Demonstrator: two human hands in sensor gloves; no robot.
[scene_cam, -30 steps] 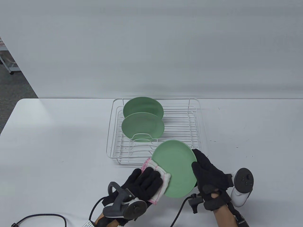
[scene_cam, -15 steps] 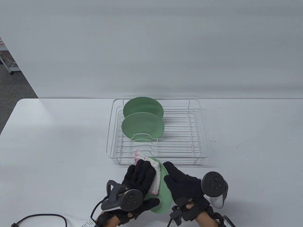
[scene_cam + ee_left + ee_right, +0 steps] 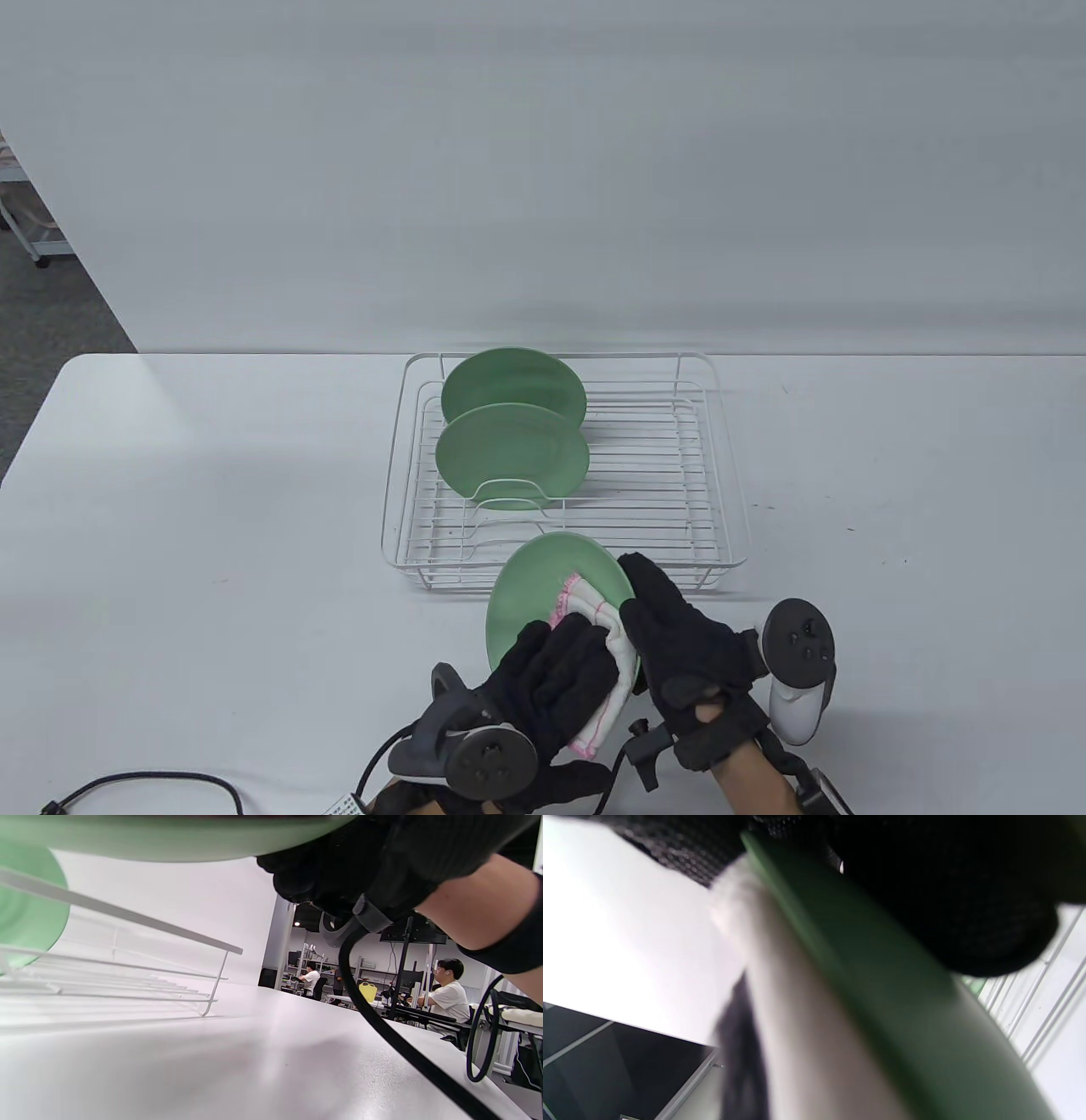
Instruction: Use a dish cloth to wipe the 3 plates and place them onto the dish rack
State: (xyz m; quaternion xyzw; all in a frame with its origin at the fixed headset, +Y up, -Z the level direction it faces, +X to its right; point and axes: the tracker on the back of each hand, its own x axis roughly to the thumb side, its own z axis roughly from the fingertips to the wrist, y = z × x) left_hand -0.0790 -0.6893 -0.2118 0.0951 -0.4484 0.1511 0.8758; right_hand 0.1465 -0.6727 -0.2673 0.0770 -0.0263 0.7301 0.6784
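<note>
A green plate is held tilted above the table, just in front of the dish rack. My right hand grips the plate's right rim. With my left hand I hold a white dish cloth with pink trim and press it on the plate's face near that rim. Two more green plates stand upright in the rack's left slots. The right wrist view, very close, has the plate's edge, the cloth and a gloved finger. The left wrist view looks under the plate.
The white wire rack's right half holds nothing. A black cable lies at the table's front left corner. Bare white table stretches left and right of the rack. People sit at desks in the background of the left wrist view.
The plate turned from lying open to the right, through edge-on, to face up and left. The cloth and my left hand moved across onto its face. My right hand shifted left, then back right.
</note>
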